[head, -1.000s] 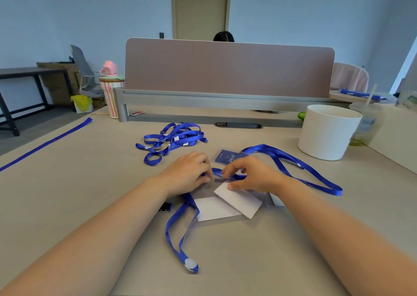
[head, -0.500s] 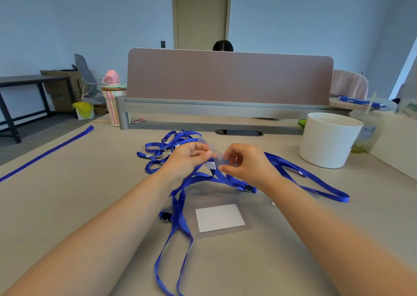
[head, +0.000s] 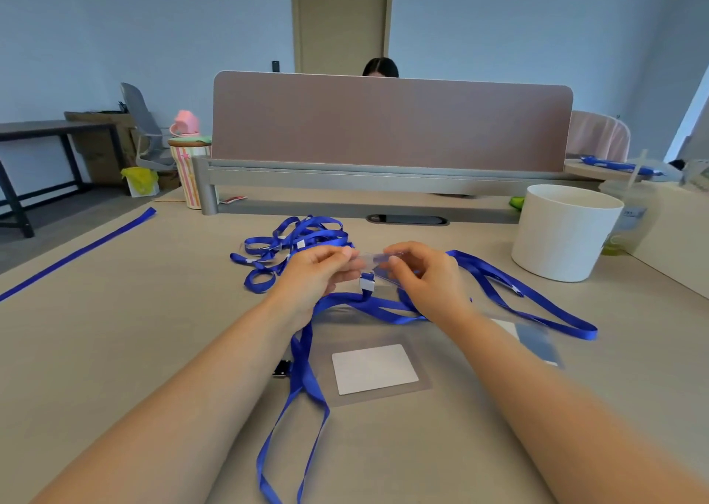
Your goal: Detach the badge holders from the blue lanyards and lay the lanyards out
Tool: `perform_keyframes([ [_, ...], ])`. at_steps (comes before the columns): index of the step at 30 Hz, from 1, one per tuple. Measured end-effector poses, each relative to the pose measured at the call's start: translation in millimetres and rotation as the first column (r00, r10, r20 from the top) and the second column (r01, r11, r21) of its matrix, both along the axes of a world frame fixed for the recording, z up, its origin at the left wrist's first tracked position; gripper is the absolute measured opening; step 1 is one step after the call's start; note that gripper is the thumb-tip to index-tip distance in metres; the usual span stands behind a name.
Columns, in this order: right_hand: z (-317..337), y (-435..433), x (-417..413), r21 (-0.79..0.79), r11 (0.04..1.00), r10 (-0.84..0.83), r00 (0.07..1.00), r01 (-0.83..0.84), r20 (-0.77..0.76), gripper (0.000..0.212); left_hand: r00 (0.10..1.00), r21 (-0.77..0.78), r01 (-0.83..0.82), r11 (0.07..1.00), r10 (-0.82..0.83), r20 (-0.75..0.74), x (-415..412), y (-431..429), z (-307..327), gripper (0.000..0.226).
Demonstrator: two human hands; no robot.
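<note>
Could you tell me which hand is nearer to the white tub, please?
The right hand: it is left of the white tub, apart from it. The left hand lies farther left, beyond the clear badge holder both pinch.

I see both hands lifted a little off the worktop point(head: 115, 350). The left hand point(head: 314, 277) and right hand point(head: 426, 277) each pinch one end of a clear badge holder point(head: 370, 261) between thumb and fingertips. Just below it hangs a white-tipped clip point(head: 367, 283) on the blue lanyard point(head: 303, 354), which trails across the worktop toward me. A second holder point(head: 374, 367) with a white card lies flat between my forearms. A lanyard heap point(head: 295, 236) sits behind the left hand, and a white tub point(head: 564, 235) stands far right.
</note>
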State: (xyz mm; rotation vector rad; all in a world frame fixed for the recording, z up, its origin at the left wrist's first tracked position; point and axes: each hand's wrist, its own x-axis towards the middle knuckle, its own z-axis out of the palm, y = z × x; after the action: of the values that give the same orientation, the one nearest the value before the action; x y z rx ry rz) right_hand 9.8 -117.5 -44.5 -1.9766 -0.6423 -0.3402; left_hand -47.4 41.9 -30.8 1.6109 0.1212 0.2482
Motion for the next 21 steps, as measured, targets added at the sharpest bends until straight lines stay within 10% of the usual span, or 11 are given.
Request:
perform_keyframes([
  [5, 8.9, -1.4, -9.6, 0.203, 0.972, 0.125, 0.991, -0.115, -0.037, 0.012, 0.998, -0.217, 0.046, 0.975, -0.052, -0.020, -3.2, -3.9, 4.0, 0.013],
  [21, 11.1, -3.1, -14.5, 0.256, 0.928, 0.352, 0.862, -0.271, -0.365, 0.014, 0.968, 0.075, -0.114, 0.991, 0.094, 0.233, -3.4, -7.5, -3.6, 0.036],
])
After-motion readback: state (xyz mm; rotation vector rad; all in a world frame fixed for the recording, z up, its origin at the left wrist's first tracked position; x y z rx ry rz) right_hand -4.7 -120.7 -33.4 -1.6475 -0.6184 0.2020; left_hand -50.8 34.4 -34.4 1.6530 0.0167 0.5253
